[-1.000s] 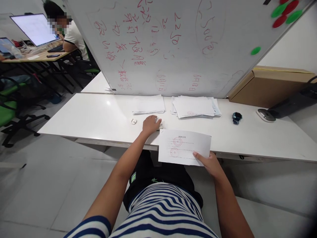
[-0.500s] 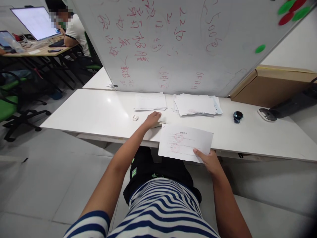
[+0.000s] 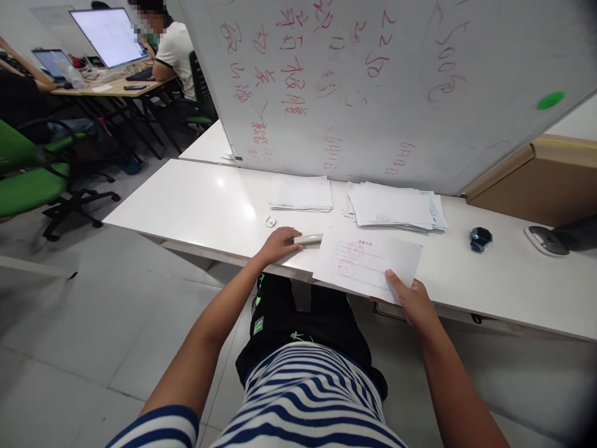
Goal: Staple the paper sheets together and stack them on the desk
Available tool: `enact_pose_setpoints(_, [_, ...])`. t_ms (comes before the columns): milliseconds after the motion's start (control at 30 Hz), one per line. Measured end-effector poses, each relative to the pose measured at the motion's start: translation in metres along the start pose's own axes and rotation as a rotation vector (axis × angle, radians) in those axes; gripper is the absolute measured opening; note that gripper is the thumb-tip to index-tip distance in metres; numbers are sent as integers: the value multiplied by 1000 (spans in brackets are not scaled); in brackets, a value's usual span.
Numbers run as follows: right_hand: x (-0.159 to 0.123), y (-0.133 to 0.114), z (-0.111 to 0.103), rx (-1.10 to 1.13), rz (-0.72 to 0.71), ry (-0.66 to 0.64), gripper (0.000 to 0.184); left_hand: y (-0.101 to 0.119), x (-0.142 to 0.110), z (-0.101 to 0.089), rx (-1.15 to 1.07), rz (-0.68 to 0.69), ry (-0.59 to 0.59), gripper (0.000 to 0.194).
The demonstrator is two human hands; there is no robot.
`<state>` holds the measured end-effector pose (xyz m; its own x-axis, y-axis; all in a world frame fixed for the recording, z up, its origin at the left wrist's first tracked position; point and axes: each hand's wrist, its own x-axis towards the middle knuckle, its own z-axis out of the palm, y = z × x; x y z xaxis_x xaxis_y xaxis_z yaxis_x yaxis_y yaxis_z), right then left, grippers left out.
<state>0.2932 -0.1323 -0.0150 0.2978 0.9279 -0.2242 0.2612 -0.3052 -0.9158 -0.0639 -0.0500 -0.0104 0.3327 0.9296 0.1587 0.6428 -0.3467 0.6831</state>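
My right hand (image 3: pixel 415 298) pinches the near right edge of a printed sheet of paper (image 3: pixel 373 261), thumb on top. Two red round stamps mark the page, which is held tilted over the desk's front edge. My left hand (image 3: pixel 280 244) is closed around the left end of a slim, pale stapler (image 3: pixel 308 239) on the desk. The paper's left corner lies close to the stapler's other end and may cover part of it. Beyond the left hand sits a small white ring-like item (image 3: pixel 270 221).
Behind the hands lie a neat paper stack (image 3: pixel 301 194) and a looser paper stack (image 3: pixel 392 206). A whiteboard (image 3: pixel 289 143) rises at the desk's back. To the right are a dark watch (image 3: pixel 479 239), a computer mouse (image 3: pixel 546 240) and a cardboard box (image 3: pixel 527 180). Another person sits at a far desk.
My left hand has shifted from over the stapler to its left end, leaving more of the stapler visible. The sheet stays in my right hand. The camera view has turned left.
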Motion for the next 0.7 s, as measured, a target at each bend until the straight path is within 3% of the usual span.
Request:
enact_pose_setpoints(233, [1, 17, -9, 17, 26, 27, 51, -7, 0, 2, 8, 37, 61, 36])
enact_pose_setpoints(400, [29, -6, 8, 5, -72, 130, 53, -10, 2, 6, 57, 37, 40, 33])
enact_pose_setpoints(533, [77, -56, 49, 64, -259, 114, 55, -10, 3, 6, 64, 27, 50, 33])
enact_pose_setpoints(700, [146, -119, 125, 28, -378, -77, 40, -10, 3, 8, 6, 19, 112, 35])
